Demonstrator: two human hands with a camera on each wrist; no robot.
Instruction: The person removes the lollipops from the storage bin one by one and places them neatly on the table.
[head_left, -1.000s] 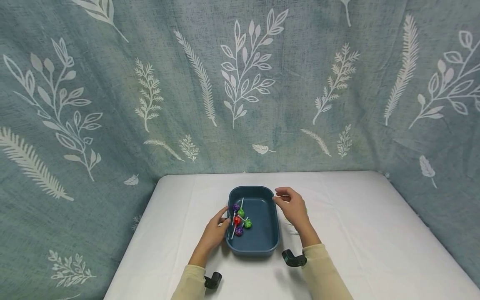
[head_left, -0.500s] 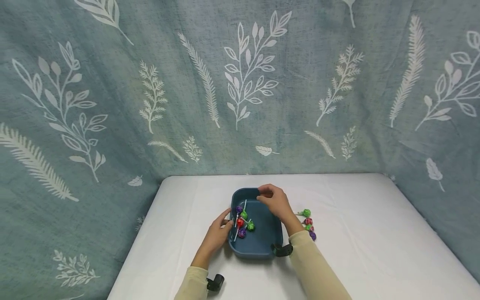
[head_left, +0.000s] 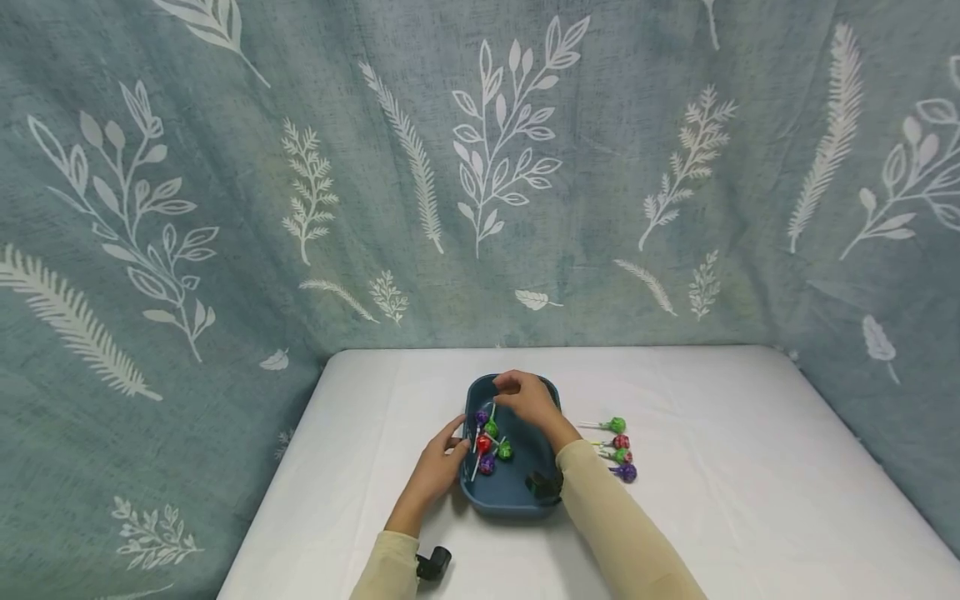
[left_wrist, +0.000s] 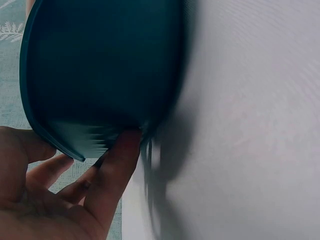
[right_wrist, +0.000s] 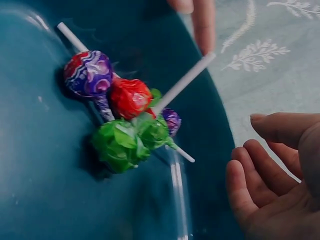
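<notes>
A blue container [head_left: 513, 500] holds several wrapped lollipops along its left side, with red [head_left: 483, 444], green [head_left: 506, 451] and purple [head_left: 487, 463] heads. My left hand [head_left: 435, 469] grips the container's left wall, the thumb at the rim; in the left wrist view the fingers of that hand [left_wrist: 67, 200] lie against the wall of the container [left_wrist: 105, 60]. Over the container's far part hangs my right hand [head_left: 529, 402], fingers loosely bent. The right wrist view shows that hand [right_wrist: 277, 180] empty, near the lollipops [right_wrist: 120, 145] and the container's edge.
Right of the container, a green lollipop [head_left: 617, 424], a red one [head_left: 621, 442], a green-and-red one [head_left: 622, 456] and a purple one [head_left: 627, 472] lie in a column on the white table [head_left: 735, 500]. A patterned cloth [head_left: 427, 292] hangs behind.
My right hand has moved left from beside the container's right rim to above its inside, uncovering the lollipops on the table. My left hand keeps its place on the container.
</notes>
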